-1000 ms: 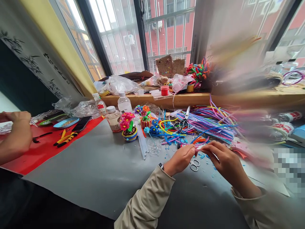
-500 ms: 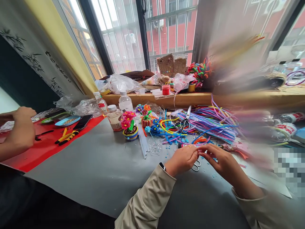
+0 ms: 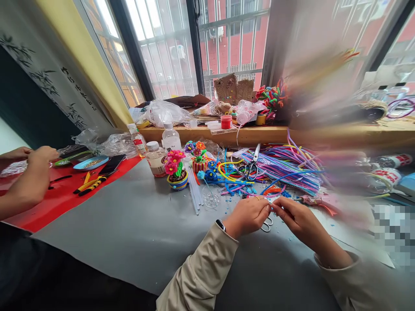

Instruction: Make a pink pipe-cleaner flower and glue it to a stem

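Note:
My left hand (image 3: 249, 216) is closed, thumb pressed against curled fingers, above the grey table (image 3: 136, 233). Its fingertips meet those of my right hand (image 3: 296, 218), which is also closed in a pinch. Whatever lies between them is too small and hidden to name. Just below the hands show the white handles of a pair of scissors (image 3: 266, 225), partly covered. Behind them lie a bundle of colourful pipe cleaners (image 3: 292, 164) and black-handled scissors (image 3: 251, 166). To the left stand a small pot with pink pipe-cleaner flowers (image 3: 177, 170) and a striped pot with flowers (image 3: 199, 164).
Clear glue sticks (image 3: 195, 194) lie beside a small clear dish (image 3: 211, 198). Bottles (image 3: 155, 159) stand behind the flowers. At left, another person's hands (image 3: 39, 160) work over a red cloth (image 3: 65, 194) with a blue dish (image 3: 90, 162). The right side is blurred.
My right hand's fingers have drawn closer together at the pinch; my left hand has barely moved. The other person's hands have shifted slightly to the right.

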Tool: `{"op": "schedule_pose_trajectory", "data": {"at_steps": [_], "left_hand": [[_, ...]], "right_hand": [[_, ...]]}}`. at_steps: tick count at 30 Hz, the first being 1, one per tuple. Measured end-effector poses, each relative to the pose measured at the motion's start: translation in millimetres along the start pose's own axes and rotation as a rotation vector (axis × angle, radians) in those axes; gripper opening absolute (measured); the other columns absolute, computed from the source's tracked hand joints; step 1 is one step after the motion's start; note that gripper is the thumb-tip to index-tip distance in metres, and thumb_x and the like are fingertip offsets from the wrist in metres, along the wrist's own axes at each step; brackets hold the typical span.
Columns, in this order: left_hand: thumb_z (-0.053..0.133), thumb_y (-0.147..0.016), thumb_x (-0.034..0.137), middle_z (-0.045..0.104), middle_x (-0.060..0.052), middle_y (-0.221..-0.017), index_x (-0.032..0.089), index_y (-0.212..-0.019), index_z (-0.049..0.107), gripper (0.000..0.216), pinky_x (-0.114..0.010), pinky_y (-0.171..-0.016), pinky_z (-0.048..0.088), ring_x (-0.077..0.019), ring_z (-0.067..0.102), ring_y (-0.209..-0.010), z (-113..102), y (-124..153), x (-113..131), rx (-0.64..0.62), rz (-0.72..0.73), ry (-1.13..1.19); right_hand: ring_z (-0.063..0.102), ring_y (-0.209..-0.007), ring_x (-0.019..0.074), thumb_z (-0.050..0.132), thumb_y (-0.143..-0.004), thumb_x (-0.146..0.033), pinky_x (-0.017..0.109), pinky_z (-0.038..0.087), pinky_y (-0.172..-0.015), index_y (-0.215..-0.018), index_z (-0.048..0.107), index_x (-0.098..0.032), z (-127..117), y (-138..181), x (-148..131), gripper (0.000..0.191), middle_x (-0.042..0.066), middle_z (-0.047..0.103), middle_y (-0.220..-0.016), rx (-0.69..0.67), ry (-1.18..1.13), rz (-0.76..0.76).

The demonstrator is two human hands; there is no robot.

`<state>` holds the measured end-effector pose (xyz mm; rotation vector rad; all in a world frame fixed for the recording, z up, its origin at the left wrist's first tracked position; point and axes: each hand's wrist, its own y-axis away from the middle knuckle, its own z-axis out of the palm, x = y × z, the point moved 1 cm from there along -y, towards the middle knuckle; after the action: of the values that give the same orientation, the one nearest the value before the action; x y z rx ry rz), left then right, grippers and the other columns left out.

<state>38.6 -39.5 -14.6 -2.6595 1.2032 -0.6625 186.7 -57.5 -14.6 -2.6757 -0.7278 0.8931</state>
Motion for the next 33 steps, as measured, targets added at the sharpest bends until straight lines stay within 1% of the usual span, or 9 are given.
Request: {"op": "schedule_pose_trajectory", "data": {"at_steps": [4,7,10,15,18,21,26,30,33], "left_hand": [[0.018,-0.085,0.024,0.056,-0.003,-0.082,0.016,-0.082,0.047,0.03,-0.024,-0.066,0.038,-0.0131,0.052,-0.076,-2.1,2.1,1.8,0.033,-0.026,0.006],[0.027,-0.083,0.03,0.057,-0.004,-0.084,0.016,-0.092,0.043,0.023,-0.025,-0.065,0.04,-0.0146,0.054,-0.076,0.8,3.6,1.8,0.081,-0.032,-0.02],[0.031,-0.081,0.036,0.058,-0.005,-0.087,0.015,-0.098,0.04,0.028,-0.026,-0.064,0.041,-0.0165,0.056,-0.077,5.6,3.9,-0.3,0.128,-0.029,-0.077],[0.024,-0.085,0.031,0.059,-0.004,-0.085,0.016,-0.092,0.042,0.024,-0.025,-0.062,0.041,-0.015,0.056,-0.077,9.4,2.1,-4.4,0.165,0.016,-0.186],[0.023,-0.085,0.029,0.059,-0.003,-0.081,0.016,-0.086,0.043,0.024,-0.025,-0.06,0.041,-0.0145,0.056,-0.074,8.9,1.3,-4.9,0.167,0.04,-0.254],[0.024,-0.085,0.027,0.059,-0.003,-0.08,0.016,-0.085,0.044,0.022,-0.024,-0.06,0.04,-0.0136,0.056,-0.074,8.2,1.1,-4.2,0.184,0.071,-0.287],[0.027,-0.085,0.026,0.059,-0.003,-0.078,0.017,-0.083,0.045,0.021,-0.023,-0.059,0.039,-0.013,0.055,-0.073,8.5,1.5,-3.3,0.193,0.065,-0.26],[0.027,-0.085,0.029,0.059,-0.003,-0.078,0.017,-0.084,0.046,0.022,-0.022,-0.057,0.038,-0.0136,0.056,-0.072,8.2,1.9,-2.3,0.166,-0.02,-0.158],[0.026,-0.085,0.03,0.06,-0.003,-0.077,0.017,-0.085,0.046,0.023,-0.021,-0.057,0.037,-0.0132,0.056,-0.07,6.8,1.9,-0.6,0.145,-0.064,-0.054]], "right_hand": [[0.047,-0.057,0.0121,0.034,-0.083,-0.033,0.023,0.037,-0.054,-0.07,0.048,-0.019,0.0,-1.0,-3.9,0.024,0.0,0.051,-0.063,0.058,-0.088,0.028],[0.047,-0.055,0.0116,0.034,-0.082,-0.034,0.022,0.037,-0.052,-0.071,0.049,-0.019,1.5,-0.6,-3.5,0.025,0.0,0.053,-0.062,0.073,-0.127,0.078],[0.048,-0.054,0.0116,0.035,-0.081,-0.035,0.022,0.036,-0.051,-0.069,0.05,-0.019,1.5,-0.4,-3.1,0.026,0.0,0.054,-0.061,0.092,-0.13,0.12],[0.047,-0.05,0.0113,0.036,-0.08,-0.037,0.021,0.036,-0.049,-0.065,0.051,-0.019,0.6,-1.4,-3.3,0.028,-0.001,0.055,-0.057,0.114,-0.126,0.153],[0.051,-0.057,0.0124,0.038,-0.08,-0.037,0.022,0.038,-0.052,-0.071,0.054,-0.019,1.9,-1.0,-0.9,0.026,0.0,0.059,-0.065,0.142,-0.144,0.157],[0.053,-0.062,0.0136,0.041,-0.078,-0.035,0.022,0.04,-0.055,-0.076,0.057,-0.019,3.0,-0.3,1.9,0.023,0.002,0.062,-0.073,0.179,-0.164,0.152],[0.051,-0.052,0.0122,0.042,-0.078,-0.037,0.022,0.037,-0.047,-0.075,0.059,-0.019,1.8,-1.1,2.5,0.024,0.001,0.061,-0.064,0.118,-0.19,0.156],[0.049,-0.053,0.0117,0.043,-0.077,-0.039,0.021,0.035,-0.044,-0.078,0.059,-0.018,-2.1,-1.3,2.1,0.027,0.001,0.06,-0.064,0.069,-0.279,0.181],[0.048,-0.054,0.0118,0.044,-0.076,-0.04,0.021,0.036,-0.045,-0.08,0.06,-0.017,-5.9,-0.7,2.7,0.028,0.002,0.06,-0.067,0.035,-0.347,0.181]]}}
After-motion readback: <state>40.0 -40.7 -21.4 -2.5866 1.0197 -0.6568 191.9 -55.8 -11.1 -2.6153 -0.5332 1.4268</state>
